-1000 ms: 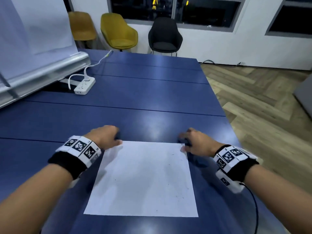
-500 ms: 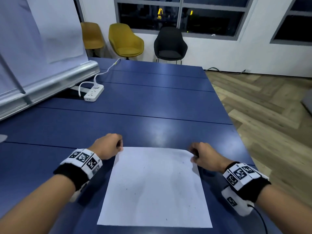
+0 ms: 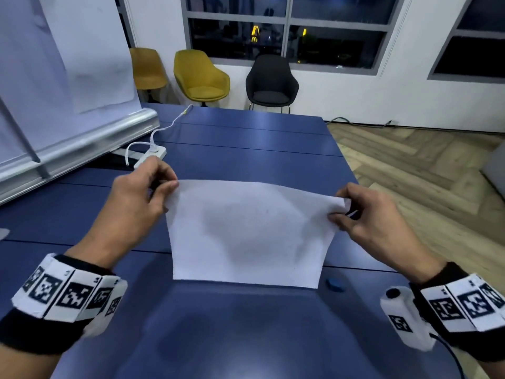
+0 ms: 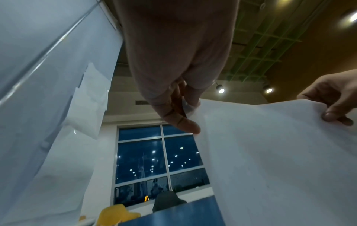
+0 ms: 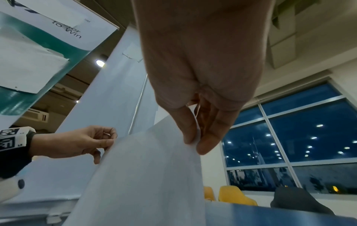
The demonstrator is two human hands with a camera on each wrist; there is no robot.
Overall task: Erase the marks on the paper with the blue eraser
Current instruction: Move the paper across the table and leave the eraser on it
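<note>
Here the paper [image 3: 248,231] hangs lifted off the bench [image 3: 246,324], its top corners pinched by the left hand [image 3: 136,203] and right hand [image 3: 374,222], long axis upright, face toward the person. Light and floppy, it likely creases easily. The blue eraser [image 3: 335,284] lies on the bench, just beside its lower right corner.

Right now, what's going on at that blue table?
A person holds a white sheet of paper up off the blue table, the left hand and right hand each pinching a top corner. Its bottom edge is near the tabletop. The small blue eraser lies untouched on the table near the sheet's lower right corner. No erasing is underway.
</note>
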